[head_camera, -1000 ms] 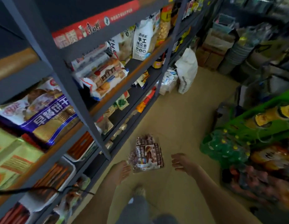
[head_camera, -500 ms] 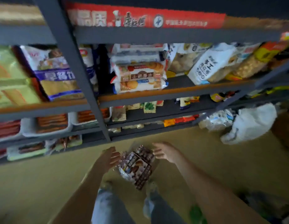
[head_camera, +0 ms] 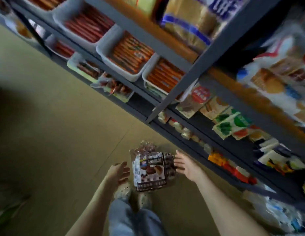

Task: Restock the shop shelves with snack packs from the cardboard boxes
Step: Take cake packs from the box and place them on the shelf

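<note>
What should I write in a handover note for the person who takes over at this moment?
Left hand: open, fingers straight, beside the snack pack; contact is unclear.
Right hand: open, touching the pack's other side.
The pack is low between both hands, in front of the shelves, not on any shelf.
Done: one pack brought to the shelves.
Left: place it on a shelf, then bring more. No cardboard box is in view.

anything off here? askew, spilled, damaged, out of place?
The brown snack pack hangs low over the floor between the left hand and right hand, both open-fingered, neither curled round it; held or falling, I cannot tell. On a low shelf, clear sausage packs spill over the front edge of their tray.
</note>
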{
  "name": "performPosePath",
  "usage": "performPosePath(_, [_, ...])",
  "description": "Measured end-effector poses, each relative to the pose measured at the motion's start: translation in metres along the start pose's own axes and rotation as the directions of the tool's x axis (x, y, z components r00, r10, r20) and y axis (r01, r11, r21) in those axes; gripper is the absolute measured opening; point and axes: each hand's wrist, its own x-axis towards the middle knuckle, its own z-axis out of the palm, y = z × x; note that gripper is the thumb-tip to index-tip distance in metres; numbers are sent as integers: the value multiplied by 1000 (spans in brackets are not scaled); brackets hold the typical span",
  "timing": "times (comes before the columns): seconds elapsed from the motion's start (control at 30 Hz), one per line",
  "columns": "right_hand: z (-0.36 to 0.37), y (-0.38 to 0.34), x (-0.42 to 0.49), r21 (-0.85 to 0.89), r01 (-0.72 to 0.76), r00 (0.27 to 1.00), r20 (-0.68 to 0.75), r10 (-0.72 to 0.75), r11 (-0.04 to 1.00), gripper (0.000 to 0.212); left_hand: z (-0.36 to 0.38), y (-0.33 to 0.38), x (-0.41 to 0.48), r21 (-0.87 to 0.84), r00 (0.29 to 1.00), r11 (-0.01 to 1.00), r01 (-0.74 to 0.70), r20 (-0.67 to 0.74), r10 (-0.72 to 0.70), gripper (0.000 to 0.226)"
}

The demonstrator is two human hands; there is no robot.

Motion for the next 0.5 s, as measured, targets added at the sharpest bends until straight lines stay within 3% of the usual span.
performPosePath(0.17, [22,45,116,-264,-68,998,-34,61,962,72,6,-55,107,152,1000,988,8,3,-8,28])
performPosePath(0.3, [33,96,196,-363,-100,995,-21,99,926,105,24,-91,193,331,995,942,-57,93,28,69])
performPosePath(0.37, [39,121,229,-392,-112,992,3,123,913,120,39,-109,227,477,987,871,-119,149,53,91])
performPosePath(0.5, [51,146,254,-365,-50,995,-102,13,930,121,60,-133,249,528,950,790,-311,149,274,108])
